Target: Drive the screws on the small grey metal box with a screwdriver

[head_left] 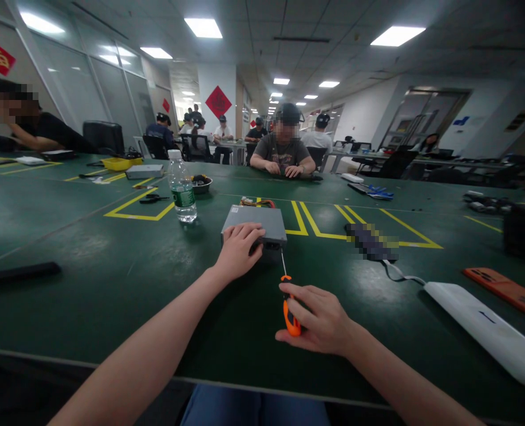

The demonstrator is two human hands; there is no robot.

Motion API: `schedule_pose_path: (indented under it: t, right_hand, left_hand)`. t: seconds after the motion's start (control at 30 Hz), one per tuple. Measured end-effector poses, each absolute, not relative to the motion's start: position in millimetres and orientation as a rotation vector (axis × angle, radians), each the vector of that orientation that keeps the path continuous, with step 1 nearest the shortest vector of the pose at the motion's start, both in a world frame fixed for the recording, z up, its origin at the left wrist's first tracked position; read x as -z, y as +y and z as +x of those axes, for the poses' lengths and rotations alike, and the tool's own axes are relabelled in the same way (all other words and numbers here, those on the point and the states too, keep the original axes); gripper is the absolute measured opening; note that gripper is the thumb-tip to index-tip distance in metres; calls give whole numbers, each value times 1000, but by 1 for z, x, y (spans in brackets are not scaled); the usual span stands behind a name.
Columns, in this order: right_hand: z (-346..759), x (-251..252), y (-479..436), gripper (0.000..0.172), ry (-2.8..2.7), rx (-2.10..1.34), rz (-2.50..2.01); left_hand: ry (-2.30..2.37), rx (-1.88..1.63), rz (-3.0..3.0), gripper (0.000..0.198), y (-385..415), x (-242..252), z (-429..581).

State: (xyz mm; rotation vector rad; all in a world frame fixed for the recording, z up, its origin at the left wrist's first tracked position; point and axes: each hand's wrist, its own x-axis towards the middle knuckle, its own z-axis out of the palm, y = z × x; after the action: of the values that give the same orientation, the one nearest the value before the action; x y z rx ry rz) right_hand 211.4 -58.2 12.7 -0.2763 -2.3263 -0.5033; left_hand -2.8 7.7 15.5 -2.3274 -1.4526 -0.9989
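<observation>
A grey metal computer power supply unit (262, 222) lies on the green table, with a bundle of coloured cables (257, 203) at its far side. My left hand (242, 245) grips its near left part, fingers over the top and thumb against the front face by the socket. In my right hand (318, 316) is an orange and black screwdriver (292, 316), held between thumb and fingers. Its thin shaft points away from me, and the tip is at the unit's front right corner. Whether the tip sits in a screw is too small to tell.
Left of the unit stands a clear water bottle (182, 192), with a metal bowl (201, 183) behind it. To the right lie a white power bank-like device (479, 325) with a cable, an orange phone (506, 287) and a blurred dark object (371, 241). A person (284, 145) sits opposite.
</observation>
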Motion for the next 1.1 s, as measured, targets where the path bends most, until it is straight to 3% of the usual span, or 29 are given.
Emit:
schedule_pose_path:
  t: [0.17,0.33,0.53,0.7,0.87,1.1]
  right_hand:
    - [211,-13,-60,32,-2448,540,-263]
    - [209,-7,-58,20,-2316,536,-244]
    - [209,-10,-60,35,-2391,469,-276]
    - [207,-12,-60,31,-2378,540,-249]
    - [206,-7,-57,26,-2288,476,-283]
    - [208,-10,-61,37,-2444,496,-291]
  left_hand:
    - [-1433,975,-2331,29,7,-16,-3]
    - [-1416,927,-2317,29,7,-17,-3]
    - [-1443,956,-2337,30,7,-17,-5]
    - [-1429,920,-2344,40,6,-19,-5]
    - [-1508,877,-2209,35,3,-20,-4]
    - [-1611,863,-2199,38,3,-17,-3]
